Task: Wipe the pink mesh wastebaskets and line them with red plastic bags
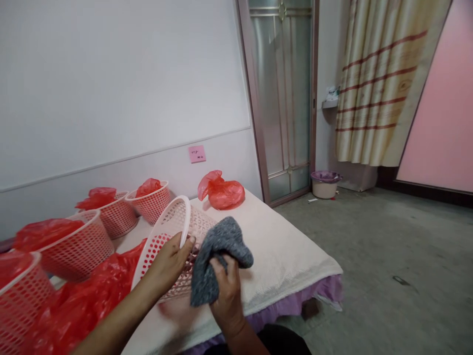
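My left hand (173,259) grips the rim of a pale pink plastic basket (201,219) with a perforated wall. The basket is tipped on its side above the white cover, its mouth turned to the left. In my right hand (228,293) is a bunched dark grey cloth (216,251), pressed to or just in front of the basket's outer wall; I cannot tell whether they touch. Left of the basket lies a heap of crumpled red plastic bags (88,301), partly behind my left forearm.
More pink baskets (155,202) with red bags in them stand along the wall. A tied red bag (225,193) sits at the back of the white-covered bed (291,251). A pink note (197,154) sticks to the wall. A bin (324,186) stands by the glass door (284,98).
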The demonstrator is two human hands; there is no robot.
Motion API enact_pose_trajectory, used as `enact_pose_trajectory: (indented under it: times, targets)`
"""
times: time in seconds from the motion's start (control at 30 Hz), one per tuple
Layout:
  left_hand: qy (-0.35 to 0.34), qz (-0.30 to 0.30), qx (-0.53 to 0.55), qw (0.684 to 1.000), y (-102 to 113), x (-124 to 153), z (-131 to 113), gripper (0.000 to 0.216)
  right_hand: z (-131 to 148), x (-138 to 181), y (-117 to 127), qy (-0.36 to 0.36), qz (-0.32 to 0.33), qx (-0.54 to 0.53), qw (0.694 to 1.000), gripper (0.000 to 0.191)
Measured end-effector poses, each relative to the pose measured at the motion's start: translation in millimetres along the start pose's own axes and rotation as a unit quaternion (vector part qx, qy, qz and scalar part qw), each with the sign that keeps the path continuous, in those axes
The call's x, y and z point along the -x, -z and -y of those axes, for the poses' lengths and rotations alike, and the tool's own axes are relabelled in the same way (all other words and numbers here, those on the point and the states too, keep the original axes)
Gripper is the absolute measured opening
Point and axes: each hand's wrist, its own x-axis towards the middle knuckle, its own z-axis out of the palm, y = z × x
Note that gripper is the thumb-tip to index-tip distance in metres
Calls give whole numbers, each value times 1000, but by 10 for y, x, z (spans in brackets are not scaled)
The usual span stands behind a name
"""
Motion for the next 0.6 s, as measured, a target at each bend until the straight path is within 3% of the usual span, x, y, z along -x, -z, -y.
enact_pose_trajectory:
  times: [0.13, 0.23, 0.37, 0.47, 0.53, 0.6]
  targets:
    - [18, -3, 30, 999, -52, -27, 25, 43, -446, -97, -63, -204, -75, -22, 976, 53]
    - [26, -1, 48, 999, -69, -57, 6, 47, -689, -127, -94, -274, -101, -15, 956, 45]
    - [33, -38, 44, 998, -115, -112, -62, 48, -544, -104, -55, -235, -76, -40, 968, 52]
    - [39, -61, 71, 995, -198, -168, -135, 47, -164, -41, 12, -130, -22, -92, 987, 61]
    - [44, -61, 91, 993, -262, -213, -174, 47, 94, -1, 46, -62, 5, -125, 990, 57]
    - [51, -66, 92, 992, -316, -263, -194, 47, 294, 13, 64, -23, -3, -153, 988, 54]
